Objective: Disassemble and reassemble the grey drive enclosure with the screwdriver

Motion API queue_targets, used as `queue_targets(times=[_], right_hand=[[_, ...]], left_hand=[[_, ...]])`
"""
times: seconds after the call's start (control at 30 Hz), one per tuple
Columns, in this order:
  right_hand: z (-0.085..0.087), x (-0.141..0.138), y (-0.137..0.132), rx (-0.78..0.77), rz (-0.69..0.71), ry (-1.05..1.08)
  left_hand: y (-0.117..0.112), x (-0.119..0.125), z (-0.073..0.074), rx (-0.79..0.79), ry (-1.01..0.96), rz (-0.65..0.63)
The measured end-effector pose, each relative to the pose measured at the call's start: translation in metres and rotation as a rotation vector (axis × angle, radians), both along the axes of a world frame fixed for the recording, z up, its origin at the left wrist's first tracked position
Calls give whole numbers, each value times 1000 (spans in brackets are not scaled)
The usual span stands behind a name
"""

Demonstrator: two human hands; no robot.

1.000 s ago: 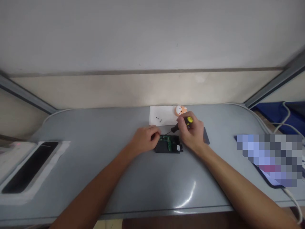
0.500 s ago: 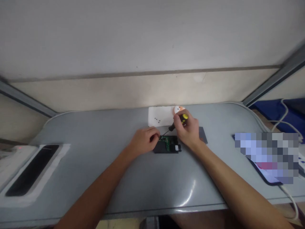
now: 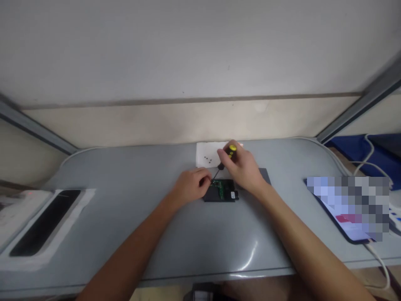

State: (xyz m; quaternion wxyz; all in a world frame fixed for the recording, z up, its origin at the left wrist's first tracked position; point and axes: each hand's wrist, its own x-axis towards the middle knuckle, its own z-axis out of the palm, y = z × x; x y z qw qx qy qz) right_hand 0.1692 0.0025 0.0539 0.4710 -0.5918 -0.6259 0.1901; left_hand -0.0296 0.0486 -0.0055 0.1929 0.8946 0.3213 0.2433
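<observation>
Swung over to the left and more upright than a second ago, the screwdriver (image 3: 231, 154) now leans less steeply toward the right, and the right hand (image 3: 242, 167) has shifted left along with it. That hand is closed around the black handle with its yellow end, fingers and thumb wrapped about the grip, while the thin shaft slants down and left to the far left part of an opened black device (image 3: 210, 195). Whether the tip sits in anything is too small to tell. The device lies flat on the grey table (image 3: 125, 167), between the two hands, with a green circuit board (image 3: 222, 190) exposed and a small white label (image 3: 232, 195) toward its right end. The left hand (image 3: 191, 184) is at the device's left side, fingers curled and bunched near the screwdriver tip; I cannot tell whether they pinch anything. Just beyond the device, a white paper (image 3: 204, 148) carries a few tiny dark pieces (image 3: 209, 162). A dark flat panel (image 3: 265, 175) lies partly hidden behind the right wrist. Well apart, a black phone (image 3: 46, 221) rests at the left, and a lit phone (image 3: 352, 233) at the right.
</observation>
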Motion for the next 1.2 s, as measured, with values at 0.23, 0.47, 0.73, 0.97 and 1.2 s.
queue_targets(times=[0.23,0.47,0.73,0.97,1.2], right_hand=[[5,-21,22,86,-15,-110],[-8,-17,7,140,-127,-12],[-8,-17,6,99,-124,-19],[-10,-15,6,117,-85,73],[-10,-22,13,62,206,666]], left_hand=[[2,-1,1,-8,7,-6],[2,0,2,-19,2,-35],[2,0,2,-37,33,-31],[2,0,0,-25,21,-55],[2,0,1,-15,10,-56]])
